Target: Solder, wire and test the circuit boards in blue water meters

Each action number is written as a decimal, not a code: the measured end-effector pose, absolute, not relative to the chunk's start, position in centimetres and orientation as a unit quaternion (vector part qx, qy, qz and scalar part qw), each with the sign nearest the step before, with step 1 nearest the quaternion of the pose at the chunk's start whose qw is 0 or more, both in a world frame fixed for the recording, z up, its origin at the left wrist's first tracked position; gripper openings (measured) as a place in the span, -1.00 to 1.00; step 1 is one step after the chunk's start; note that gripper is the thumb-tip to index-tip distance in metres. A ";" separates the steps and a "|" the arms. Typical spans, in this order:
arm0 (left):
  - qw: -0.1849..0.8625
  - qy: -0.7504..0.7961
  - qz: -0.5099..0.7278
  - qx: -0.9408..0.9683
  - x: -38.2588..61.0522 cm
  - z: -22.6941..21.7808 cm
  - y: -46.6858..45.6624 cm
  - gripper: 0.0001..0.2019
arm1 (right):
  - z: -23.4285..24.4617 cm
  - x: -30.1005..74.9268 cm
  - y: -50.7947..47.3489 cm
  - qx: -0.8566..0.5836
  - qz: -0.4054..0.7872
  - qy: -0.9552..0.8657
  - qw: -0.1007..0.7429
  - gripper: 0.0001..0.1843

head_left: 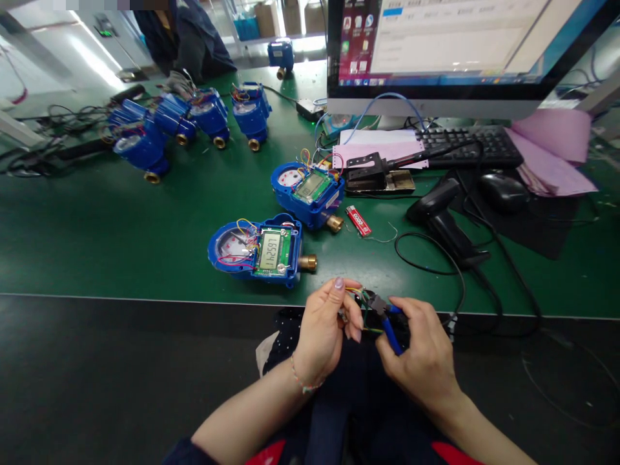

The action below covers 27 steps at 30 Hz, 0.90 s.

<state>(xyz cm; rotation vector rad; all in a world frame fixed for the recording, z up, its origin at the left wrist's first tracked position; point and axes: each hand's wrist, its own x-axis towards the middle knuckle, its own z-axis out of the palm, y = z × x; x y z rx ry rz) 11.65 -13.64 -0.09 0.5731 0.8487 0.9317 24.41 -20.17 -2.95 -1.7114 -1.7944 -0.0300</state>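
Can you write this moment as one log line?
left hand: pinches coloured wires | right hand: grips blue-handled cutters at the wires | nearby: open water meter on green table

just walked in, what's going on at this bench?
One person sits at the green bench. Their left hand pinches a bunch of thin coloured wires, and their right hand grips blue-handled cutters with the tip at those wires. Two opened blue water meters with exposed display boards lie just in front, untouched. More meters sit grouped at the far left. A handheld scanner lies to the right.
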 end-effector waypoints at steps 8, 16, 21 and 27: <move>0.764 0.401 0.435 0.257 11.5 -0.3 -13.6 -0.64 | -2.9 24.6 -20.1 -0.655 -0.026 -0.693 0.301 -0.52; 0.768 0.401 0.418 0.272 11.6 -0.5 -13.8 -0.64 | -3.0 24.5 -20.1 -0.645 -0.012 -0.697 0.314 -0.53; 0.766 0.403 0.402 0.300 11.6 -0.7 -14.0 -0.64 | -2.7 24.6 -19.9 -0.646 0.044 -0.683 0.338 -0.63; 0.654 0.443 0.336 0.514 10.3 -0.5 -13.2 -0.77 | -2.1 25.1 -19.8 -0.645 0.239 -0.637 0.349 -0.71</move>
